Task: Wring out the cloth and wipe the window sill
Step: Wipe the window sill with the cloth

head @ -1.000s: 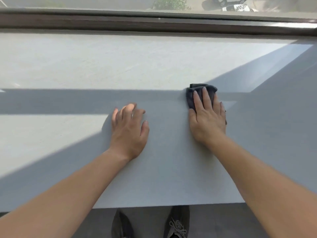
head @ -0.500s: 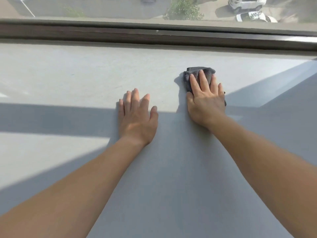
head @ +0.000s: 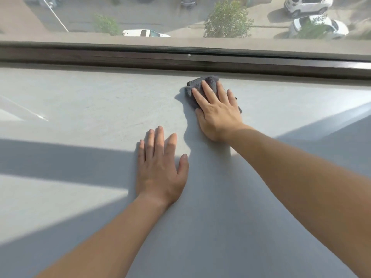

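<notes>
- The left hand [head: 160, 167] lies flat on the grey window sill [head: 80, 109], fingers straight and close together, thumb out to the side, holding nothing.
- Further in and to the right, the right hand [head: 217, 111] presses palm-down with straight fingers on a dark grey cloth [head: 202, 82].
- The cloth lies bunched on the sill, sticking out past the fingertips, just short of the dark window frame [head: 120, 58].
- Beyond the glass, far below: a street, trees [head: 226, 21] and white cars [head: 319, 26].
</notes>
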Available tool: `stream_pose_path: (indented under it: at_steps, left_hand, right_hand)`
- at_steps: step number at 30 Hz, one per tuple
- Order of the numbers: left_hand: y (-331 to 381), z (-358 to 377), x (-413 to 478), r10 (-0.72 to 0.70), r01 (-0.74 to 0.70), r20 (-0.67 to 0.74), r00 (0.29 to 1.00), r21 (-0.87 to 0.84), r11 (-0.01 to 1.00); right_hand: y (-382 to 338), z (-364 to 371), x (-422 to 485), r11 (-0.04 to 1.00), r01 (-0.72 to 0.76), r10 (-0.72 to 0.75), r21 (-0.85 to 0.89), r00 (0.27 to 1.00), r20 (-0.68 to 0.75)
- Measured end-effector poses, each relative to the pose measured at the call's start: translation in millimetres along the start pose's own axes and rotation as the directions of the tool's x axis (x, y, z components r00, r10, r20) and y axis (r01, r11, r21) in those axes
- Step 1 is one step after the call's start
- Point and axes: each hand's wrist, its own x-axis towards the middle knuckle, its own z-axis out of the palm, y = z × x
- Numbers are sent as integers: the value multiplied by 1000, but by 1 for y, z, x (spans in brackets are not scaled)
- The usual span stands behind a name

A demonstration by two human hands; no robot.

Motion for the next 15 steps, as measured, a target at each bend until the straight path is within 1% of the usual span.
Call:
stream_pose_path:
  at_steps: [1, 2, 3, 5, 7, 9, 10, 11, 12, 14, 15]
  left_hand:
    - [0, 1, 0, 1, -1, 3, 1000, -2, 1000]
    - [0, 1, 0, 3, -3, 6, 1000, -4, 1000]
    - [0, 1, 0, 6, -6, 6, 1000, -5, 1000]
    - [-1, 2, 0, 10, -10, 14, 1000, -7, 1000]
    - [0, 2, 0, 10, -10, 18, 1000, -5, 1000]
    - [-1, 2, 0, 7, -7, 14, 1000, -1, 1000]
    - [0, 3, 0, 6, -6, 15, 1000, 1, 1000]
    - [0, 2, 0, 5, -5, 11, 1000, 3, 1000]
    - [1, 1, 0, 7, -7, 7, 1000, 5, 1000]
    - [1, 1, 0, 9, -9, 7, 1000, 12, 1000]
    - [0, 1, 0, 10, -10, 10, 1000, 14, 1000]
  right_hand:
    - [1, 0, 0, 999, 44, -43, -5, 999, 18]
    - [8, -2, 1, 998, 56, -55, -9, 998, 16]
    - [18, -3, 3, 999, 37, -37, -14, 999, -3]
    - [46, -7, 3, 997, -74, 74, 4, 997, -35]
    - [75, -12, -1, 974, -221, 225, 53, 972, -62]
    - [77, -13, -7, 940, -325, 334, 100, 938, -92]
    - [68, -11, -12, 929, -351, 363, 118, 927, -96]
    - [56, -8, -18, 932, -340, 352, 124, 931, -96]
    - [43, -5, -28, 955, -278, 288, 107, 953, -94]
    - [32, -1, -52, 998, -60, 61, 32, 997, -39]
    - [40, -3, -57, 1000, 21, -21, 11, 1000, -7]
